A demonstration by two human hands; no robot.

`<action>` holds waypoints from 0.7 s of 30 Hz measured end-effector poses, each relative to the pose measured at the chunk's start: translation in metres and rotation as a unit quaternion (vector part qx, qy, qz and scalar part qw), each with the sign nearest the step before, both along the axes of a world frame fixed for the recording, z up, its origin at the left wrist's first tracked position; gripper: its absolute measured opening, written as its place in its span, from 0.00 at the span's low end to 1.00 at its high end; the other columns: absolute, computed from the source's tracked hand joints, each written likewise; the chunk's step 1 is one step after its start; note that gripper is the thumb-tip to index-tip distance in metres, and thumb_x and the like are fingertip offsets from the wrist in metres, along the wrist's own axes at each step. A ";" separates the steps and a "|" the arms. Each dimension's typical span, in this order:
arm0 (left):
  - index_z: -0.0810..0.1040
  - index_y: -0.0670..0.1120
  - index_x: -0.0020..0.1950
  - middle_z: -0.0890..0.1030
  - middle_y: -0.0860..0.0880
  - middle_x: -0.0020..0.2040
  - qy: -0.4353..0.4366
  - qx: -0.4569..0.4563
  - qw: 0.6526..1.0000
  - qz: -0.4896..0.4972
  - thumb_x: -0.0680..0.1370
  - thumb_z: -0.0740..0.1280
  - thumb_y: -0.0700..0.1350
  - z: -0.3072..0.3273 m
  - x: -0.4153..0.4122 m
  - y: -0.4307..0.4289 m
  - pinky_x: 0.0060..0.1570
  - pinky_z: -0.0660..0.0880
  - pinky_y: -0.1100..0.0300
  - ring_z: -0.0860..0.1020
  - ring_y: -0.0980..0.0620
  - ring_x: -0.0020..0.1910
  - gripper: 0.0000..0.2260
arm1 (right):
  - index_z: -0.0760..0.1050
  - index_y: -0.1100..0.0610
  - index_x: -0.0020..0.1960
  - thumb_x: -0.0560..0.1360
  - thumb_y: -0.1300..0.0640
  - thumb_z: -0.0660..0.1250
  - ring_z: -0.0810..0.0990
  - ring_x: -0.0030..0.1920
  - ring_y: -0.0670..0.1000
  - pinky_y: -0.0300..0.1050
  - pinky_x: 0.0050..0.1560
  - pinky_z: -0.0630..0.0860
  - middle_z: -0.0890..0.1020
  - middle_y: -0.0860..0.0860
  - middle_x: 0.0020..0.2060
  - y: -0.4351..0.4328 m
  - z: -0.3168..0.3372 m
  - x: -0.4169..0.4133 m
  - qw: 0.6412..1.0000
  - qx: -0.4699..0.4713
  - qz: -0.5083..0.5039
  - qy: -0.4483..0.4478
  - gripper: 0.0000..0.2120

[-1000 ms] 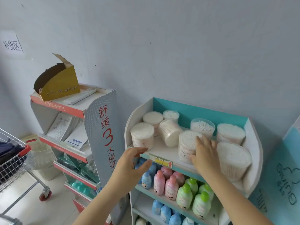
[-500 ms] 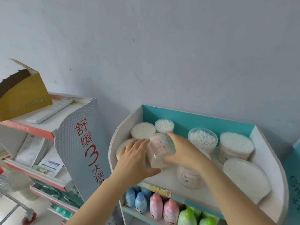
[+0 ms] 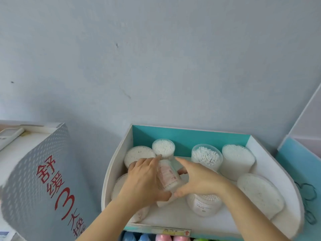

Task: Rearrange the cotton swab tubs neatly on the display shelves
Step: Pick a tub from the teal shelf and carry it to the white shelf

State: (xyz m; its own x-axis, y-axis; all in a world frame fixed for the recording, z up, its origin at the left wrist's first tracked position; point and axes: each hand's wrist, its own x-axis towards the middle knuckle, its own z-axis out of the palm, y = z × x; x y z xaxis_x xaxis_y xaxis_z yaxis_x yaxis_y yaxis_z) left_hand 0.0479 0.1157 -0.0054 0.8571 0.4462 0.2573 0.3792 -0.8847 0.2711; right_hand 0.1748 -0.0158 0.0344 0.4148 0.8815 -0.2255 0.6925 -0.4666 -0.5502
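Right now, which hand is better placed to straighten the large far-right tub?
Likely right: the right hand holds the tipped tub on the side nearer the large tub; the left hand sits farther.

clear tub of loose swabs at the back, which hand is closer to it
Right. The right hand sits just in front of the clear tub; the left hand is further left, beyond the pink-labelled tub both hold.

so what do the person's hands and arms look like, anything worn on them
The left hand and right hand are bare. The left forearm and right forearm are bare too, down to the picture's edge, with no sleeve in view. No gloves, rings, watch or bracelet show.
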 end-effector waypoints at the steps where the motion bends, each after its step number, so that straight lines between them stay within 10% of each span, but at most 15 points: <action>1: 0.51 0.54 0.75 0.66 0.58 0.69 -0.011 0.010 1.000 -0.016 0.62 0.68 0.67 -0.001 -0.001 0.000 0.68 0.54 0.58 0.62 0.56 0.68 0.48 | 0.52 0.46 0.76 0.63 0.43 0.77 0.73 0.63 0.43 0.42 0.65 0.69 0.74 0.41 0.61 0.000 0.000 0.000 1.000 0.009 -0.012 0.020 0.50; 11: 0.59 0.51 0.71 0.70 0.57 0.65 -0.287 0.019 0.929 -0.235 0.58 0.76 0.51 0.015 -0.011 0.002 0.65 0.62 0.53 0.67 0.58 0.64 0.45 | 0.65 0.44 0.67 0.49 0.35 0.80 0.77 0.62 0.47 0.49 0.64 0.72 0.77 0.49 0.62 -0.017 0.014 -0.010 0.905 0.266 -0.150 0.296 0.50; 18: 0.57 0.54 0.72 0.68 0.58 0.67 -0.271 0.085 0.911 -0.300 0.60 0.77 0.39 0.021 -0.014 0.007 0.63 0.65 0.44 0.66 0.54 0.67 0.46 | 0.58 0.33 0.69 0.52 0.49 0.81 0.72 0.64 0.39 0.41 0.61 0.73 0.74 0.41 0.62 -0.014 0.016 -0.023 0.907 0.321 -0.174 0.211 0.52; 21: 0.50 0.57 0.75 0.64 0.57 0.70 -0.193 0.087 0.928 -0.306 0.60 0.79 0.49 0.011 -0.017 0.012 0.67 0.61 0.47 0.60 0.53 0.72 0.52 | 0.57 0.33 0.70 0.54 0.51 0.81 0.70 0.66 0.41 0.43 0.64 0.71 0.72 0.42 0.64 -0.005 0.012 -0.027 0.928 0.291 -0.180 0.147 0.52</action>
State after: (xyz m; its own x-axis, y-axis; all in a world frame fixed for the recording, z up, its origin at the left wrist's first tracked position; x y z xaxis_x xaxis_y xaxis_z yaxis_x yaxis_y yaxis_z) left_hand 0.0311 0.1276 0.0059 0.7650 -0.1718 0.6207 -0.3055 -0.9452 0.1149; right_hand 0.1478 -0.0210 0.0469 0.7021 0.7056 0.0956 0.3289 -0.2023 -0.9224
